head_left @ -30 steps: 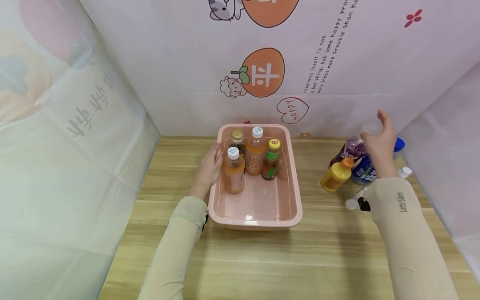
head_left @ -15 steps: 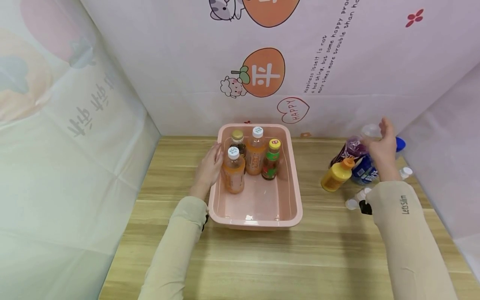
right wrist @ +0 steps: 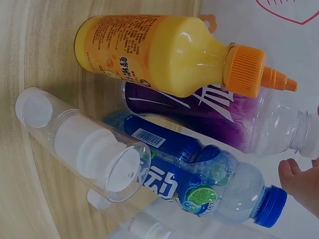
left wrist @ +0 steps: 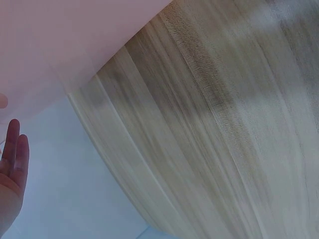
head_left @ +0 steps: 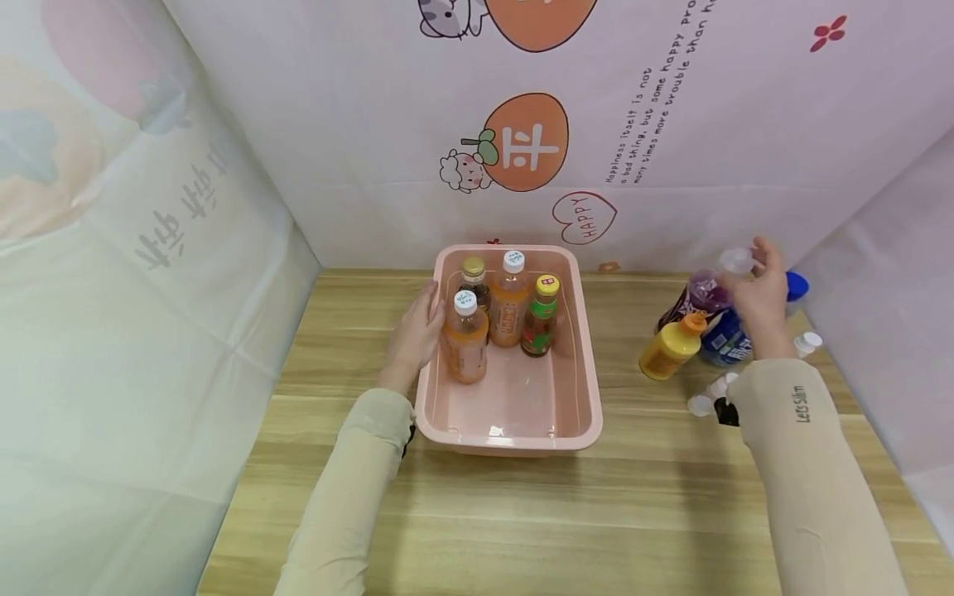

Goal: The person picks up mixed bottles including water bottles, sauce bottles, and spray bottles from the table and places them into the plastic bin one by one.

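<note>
My right hand (head_left: 758, 298) is at the top of a purple drink bottle (head_left: 701, 300), thumb and fingers spread about its pale cap (head_left: 736, 261). In the right wrist view, a gap shows between the thumb tip (right wrist: 289, 172) and the cap (right wrist: 310, 133). Beside it stand a blue-labelled drink bottle (right wrist: 219, 184) with a blue cap and a yellow squeeze bottle (right wrist: 149, 52) with an orange nozzle. My left hand (head_left: 416, 335) rests along the left rim of a pink tub (head_left: 514, 414), fingers extended.
Inside the tub stand two orange drink bottles (head_left: 466, 352), a gold-capped dark bottle (head_left: 473, 280) and a yellow-capped bottle (head_left: 540, 323). A clear pump bottle (right wrist: 82, 142) stands nearest the right wrist camera. Printed cloth (head_left: 373, 149) hangs behind the wooden table (head_left: 477, 530).
My right hand has lowered toward the purple bottle, and its fingers have come in around the cap. My left hand and the tub have stayed in place.
</note>
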Motion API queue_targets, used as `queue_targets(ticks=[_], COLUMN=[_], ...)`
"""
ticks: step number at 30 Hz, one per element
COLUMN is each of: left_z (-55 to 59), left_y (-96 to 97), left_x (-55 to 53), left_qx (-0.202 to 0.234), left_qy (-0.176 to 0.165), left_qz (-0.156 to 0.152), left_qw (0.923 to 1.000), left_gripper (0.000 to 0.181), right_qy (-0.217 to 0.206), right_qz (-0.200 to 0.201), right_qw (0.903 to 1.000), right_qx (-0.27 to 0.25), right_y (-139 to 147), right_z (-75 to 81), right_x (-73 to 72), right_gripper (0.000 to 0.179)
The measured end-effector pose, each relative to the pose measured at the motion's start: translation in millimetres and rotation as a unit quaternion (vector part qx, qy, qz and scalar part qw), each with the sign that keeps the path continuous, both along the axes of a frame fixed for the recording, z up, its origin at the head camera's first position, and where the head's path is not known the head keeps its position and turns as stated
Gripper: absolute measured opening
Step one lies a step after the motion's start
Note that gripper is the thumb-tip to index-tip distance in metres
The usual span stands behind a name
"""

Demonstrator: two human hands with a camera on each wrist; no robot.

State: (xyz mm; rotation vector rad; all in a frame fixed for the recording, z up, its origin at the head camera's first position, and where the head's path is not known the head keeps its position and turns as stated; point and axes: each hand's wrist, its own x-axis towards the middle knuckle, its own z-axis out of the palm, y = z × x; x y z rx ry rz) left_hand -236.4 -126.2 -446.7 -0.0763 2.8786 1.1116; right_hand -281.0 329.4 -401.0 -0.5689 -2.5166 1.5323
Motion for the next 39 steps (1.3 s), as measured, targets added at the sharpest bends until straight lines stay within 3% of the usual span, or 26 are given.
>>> queue_targets(ticks=[12,25,33,36,39], left_z=[-2.4,-5.1,-3.1,-2.4,-1.8], left_y=[0.8,0.5,0.2,-0.1,0.5], left_x=[-1.8,-4.0,-2.3,-2.3,-2.6], left_qx=[0.007,0.010,0.012,0.009,0.006], left_qy=[0.007,0.000,-0.005,-0.004,-0.004], left_qz=[-0.003,-0.004,-0.001,0.001,0.000], left_qw=[0.9999,0.9999,0.9999,0.9999,1.0000], left_gripper=[0.053,0.055,0.055,0.055,0.054], right_qy=[0.026,0.036,0.091,0.126,0.167], right_qz=[-0.027,-0.087,-0.109,-0.114,-0.119], right_qw=[0.9950,0.9929,0.9897,0.9824,0.9677], right_qx=[0.093,0.073,-0.018,-0.078,-0.146], right_y=[-8,1,-1,-5,-9], right_z=[-4.3,-13.2,-0.1,11.1,23.1], right_x=[-1.3,4.3,6.1,7.6,10.1], right_gripper=[0.079,0.076,0.076,0.075,0.074])
